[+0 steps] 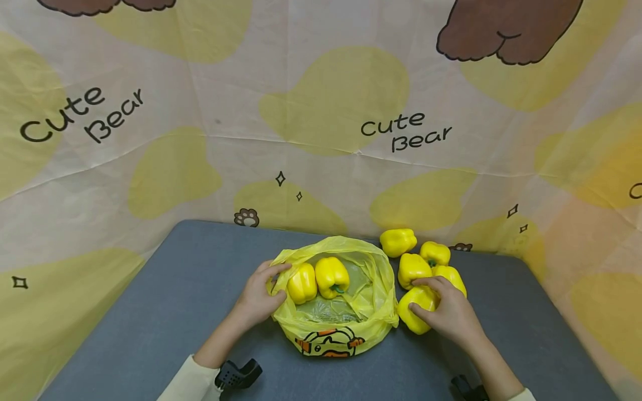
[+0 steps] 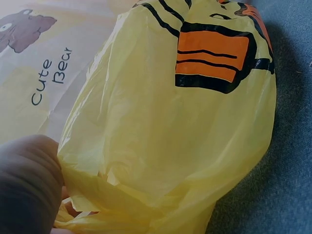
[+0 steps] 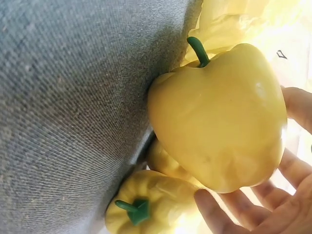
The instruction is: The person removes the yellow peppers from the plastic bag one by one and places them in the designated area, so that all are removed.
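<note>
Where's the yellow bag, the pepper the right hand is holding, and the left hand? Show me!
Yellow bag (image 2: 161, 126): left wrist view, on its side wall, below the orange print.
Held pepper (image 3: 219, 117): right wrist view, on its smooth side.
Left hand (image 1: 257, 296): head view, on the back of it.

Just beyond the right hand (image 1: 453, 316), passage was blocked by clustered yellow peppers (image 1: 413, 270); to its left, low passage was barred by the yellow bag (image 1: 383, 284). Room was left on the table (image 1: 190, 301) outside the left hand (image 1: 258, 295).
</note>
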Tool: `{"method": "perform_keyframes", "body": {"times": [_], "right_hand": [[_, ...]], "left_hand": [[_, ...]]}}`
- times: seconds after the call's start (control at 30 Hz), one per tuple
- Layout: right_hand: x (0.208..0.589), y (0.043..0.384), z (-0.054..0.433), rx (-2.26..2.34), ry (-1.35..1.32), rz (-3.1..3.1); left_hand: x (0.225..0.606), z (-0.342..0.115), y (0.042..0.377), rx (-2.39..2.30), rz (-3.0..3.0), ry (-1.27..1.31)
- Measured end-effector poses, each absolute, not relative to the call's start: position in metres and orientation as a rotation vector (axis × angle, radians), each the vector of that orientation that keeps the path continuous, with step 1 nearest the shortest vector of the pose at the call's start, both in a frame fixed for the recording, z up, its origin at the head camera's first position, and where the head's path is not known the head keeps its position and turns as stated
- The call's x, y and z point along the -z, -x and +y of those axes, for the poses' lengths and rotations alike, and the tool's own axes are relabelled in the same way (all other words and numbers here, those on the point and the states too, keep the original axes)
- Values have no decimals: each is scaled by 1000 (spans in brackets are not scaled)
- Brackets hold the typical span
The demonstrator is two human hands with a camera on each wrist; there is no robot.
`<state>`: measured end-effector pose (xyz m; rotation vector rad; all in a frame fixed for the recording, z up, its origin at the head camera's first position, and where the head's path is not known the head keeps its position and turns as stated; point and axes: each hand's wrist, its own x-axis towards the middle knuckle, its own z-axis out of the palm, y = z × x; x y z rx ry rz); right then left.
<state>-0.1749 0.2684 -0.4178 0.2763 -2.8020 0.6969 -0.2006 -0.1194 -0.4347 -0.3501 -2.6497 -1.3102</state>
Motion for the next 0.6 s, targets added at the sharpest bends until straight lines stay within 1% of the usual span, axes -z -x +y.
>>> {"method": "perform_keyframes", "body": {"times": [0.6], "right_hand": [[409,173,269,-672,-291,-2789]], "left_hand": [[435,-118,199,1307,-2644,350]]}}
